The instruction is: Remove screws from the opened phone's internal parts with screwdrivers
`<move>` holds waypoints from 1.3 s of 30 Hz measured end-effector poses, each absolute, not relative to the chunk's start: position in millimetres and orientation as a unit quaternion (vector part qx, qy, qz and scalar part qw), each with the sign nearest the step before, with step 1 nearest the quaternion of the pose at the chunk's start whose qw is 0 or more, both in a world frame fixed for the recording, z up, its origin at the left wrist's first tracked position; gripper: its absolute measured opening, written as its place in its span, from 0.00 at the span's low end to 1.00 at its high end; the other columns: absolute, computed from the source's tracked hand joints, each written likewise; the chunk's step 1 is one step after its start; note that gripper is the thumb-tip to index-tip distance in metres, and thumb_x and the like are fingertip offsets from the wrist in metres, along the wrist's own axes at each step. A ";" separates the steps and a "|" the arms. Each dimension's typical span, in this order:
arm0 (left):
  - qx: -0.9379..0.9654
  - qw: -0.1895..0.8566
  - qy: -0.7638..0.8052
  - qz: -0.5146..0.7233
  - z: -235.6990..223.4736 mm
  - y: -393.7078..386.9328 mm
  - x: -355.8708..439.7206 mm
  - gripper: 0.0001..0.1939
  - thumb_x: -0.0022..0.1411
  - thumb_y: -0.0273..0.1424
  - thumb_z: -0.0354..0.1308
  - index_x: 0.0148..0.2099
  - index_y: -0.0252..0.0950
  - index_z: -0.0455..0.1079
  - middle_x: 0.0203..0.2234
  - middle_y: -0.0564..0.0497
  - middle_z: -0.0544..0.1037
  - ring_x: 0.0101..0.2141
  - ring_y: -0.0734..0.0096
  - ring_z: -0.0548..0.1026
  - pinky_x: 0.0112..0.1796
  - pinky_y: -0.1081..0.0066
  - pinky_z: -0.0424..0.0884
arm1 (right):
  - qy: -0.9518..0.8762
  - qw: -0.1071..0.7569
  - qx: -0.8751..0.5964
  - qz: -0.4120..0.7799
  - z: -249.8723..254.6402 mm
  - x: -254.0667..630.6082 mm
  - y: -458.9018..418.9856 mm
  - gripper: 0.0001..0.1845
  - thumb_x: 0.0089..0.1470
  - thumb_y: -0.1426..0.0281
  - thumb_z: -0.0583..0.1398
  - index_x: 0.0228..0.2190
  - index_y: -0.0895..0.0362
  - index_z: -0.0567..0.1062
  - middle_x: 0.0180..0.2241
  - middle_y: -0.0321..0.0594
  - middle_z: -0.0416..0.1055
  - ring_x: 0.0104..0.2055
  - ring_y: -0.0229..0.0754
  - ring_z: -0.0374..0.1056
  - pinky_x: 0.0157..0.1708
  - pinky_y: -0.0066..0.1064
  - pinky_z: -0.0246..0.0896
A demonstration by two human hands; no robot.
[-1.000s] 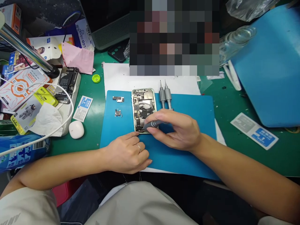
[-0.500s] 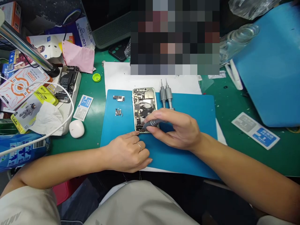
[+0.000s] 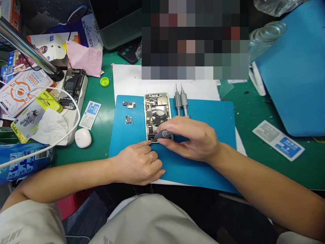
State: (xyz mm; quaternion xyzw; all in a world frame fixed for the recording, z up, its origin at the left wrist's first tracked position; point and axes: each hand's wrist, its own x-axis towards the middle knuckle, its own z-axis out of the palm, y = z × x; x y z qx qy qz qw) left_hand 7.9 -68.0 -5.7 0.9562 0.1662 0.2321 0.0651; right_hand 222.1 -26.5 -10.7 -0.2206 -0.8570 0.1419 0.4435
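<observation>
An opened phone (image 3: 149, 113), its inner parts bare, lies upright in view on the blue mat (image 3: 210, 135). My right hand (image 3: 194, 137) pinches a dark grey, ribbed screwdriver (image 3: 165, 134) between thumb and fingers. Its front end points down at the phone's lower left part, where the tip is too small to make out. With one fingertip my left hand (image 3: 141, 164) touches the phone's bottom edge. Its other fingers are loosely bent and apart, gripping nothing. Two grey screwdrivers (image 3: 180, 100) lie just right of the phone. Small metal parts (image 3: 129, 119) rest to its left.
Another opened phone (image 3: 72, 88) lies on a white box at the left, among packages and a white cable (image 3: 74, 112). A white earphone case (image 3: 83, 138) and a green cap (image 3: 104, 81) are nearby. A printed card (image 3: 278, 140) lies right.
The view has shifted very slightly. Both hands, the screwdriver and the phone keep nearly the same places relative to each other.
</observation>
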 end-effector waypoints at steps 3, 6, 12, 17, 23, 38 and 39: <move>0.956 0.062 0.166 0.232 -6.8 -68.1 8.3 0.20 0.74 0.34 0.51 0.27 0.37 0.68 0.22 0.52 0.72 0.25 0.66 0.72 0.49 0.62 0.77 | -0.860 0.450 -0.188 0.148 -7.5 222.3 -26.2 0.31 0.64 0.76 0.60 0.66 0.56 0.61 0.38 0.42 0.80 0.37 0.44 0.80 0.34 0.35 0.79; 0.956 0.058 0.168 0.235 -7.7 -68.4 8.8 0.21 0.74 0.34 0.50 0.27 0.37 0.68 0.21 0.52 0.72 0.25 0.66 0.72 0.49 0.61 0.76 | -0.863 0.439 -0.196 0.154 -2.6 223.4 -27.7 0.32 0.64 0.79 0.56 0.67 0.54 0.60 0.39 0.44 0.81 0.38 0.45 0.80 0.32 0.37 0.78; 0.957 0.059 0.166 0.232 -7.1 -67.4 9.5 0.20 0.74 0.33 0.51 0.26 0.37 0.68 0.21 0.52 0.73 0.24 0.66 0.71 0.44 0.65 0.76 | -0.874 0.428 -0.205 0.102 5.5 224.1 -29.1 0.25 0.64 0.77 0.57 0.60 0.51 0.68 0.32 0.39 0.77 0.30 0.41 0.74 0.27 0.34 0.72; 0.956 0.057 0.167 0.233 -7.3 -66.9 9.4 0.20 0.74 0.34 0.51 0.27 0.37 0.68 0.22 0.52 0.73 0.25 0.66 0.71 0.47 0.64 0.75 | -0.869 0.443 -0.196 0.103 8.2 222.2 -27.8 0.23 0.63 0.77 0.57 0.59 0.55 0.69 0.37 0.43 0.79 0.36 0.44 0.77 0.33 0.36 0.73; 0.957 0.054 0.167 0.231 -7.2 -67.4 8.7 0.20 0.74 0.34 0.52 0.27 0.37 0.67 0.22 0.52 0.72 0.25 0.68 0.71 0.45 0.65 0.75 | -0.874 0.416 -0.230 0.097 8.8 221.9 -29.8 0.27 0.64 0.75 0.57 0.62 0.47 0.67 0.30 0.38 0.76 0.30 0.44 0.73 0.30 0.38 0.70; 0.955 0.063 0.171 0.233 -7.3 -67.0 8.3 0.20 0.73 0.33 0.52 0.26 0.37 0.67 0.21 0.52 0.72 0.24 0.68 0.71 0.46 0.65 0.75 | -0.869 0.440 -0.201 0.103 6.9 220.5 -29.4 0.29 0.63 0.78 0.58 0.64 0.55 0.65 0.43 0.43 0.82 0.43 0.45 0.79 0.41 0.39 0.78; 0.955 0.064 0.172 0.234 -7.3 -67.0 8.3 0.20 0.73 0.33 0.52 0.26 0.37 0.67 0.21 0.52 0.72 0.24 0.68 0.71 0.45 0.66 0.75 | -0.869 0.437 -0.206 0.107 6.4 220.3 -29.3 0.29 0.63 0.78 0.58 0.64 0.54 0.65 0.42 0.43 0.83 0.42 0.44 0.80 0.42 0.38 0.79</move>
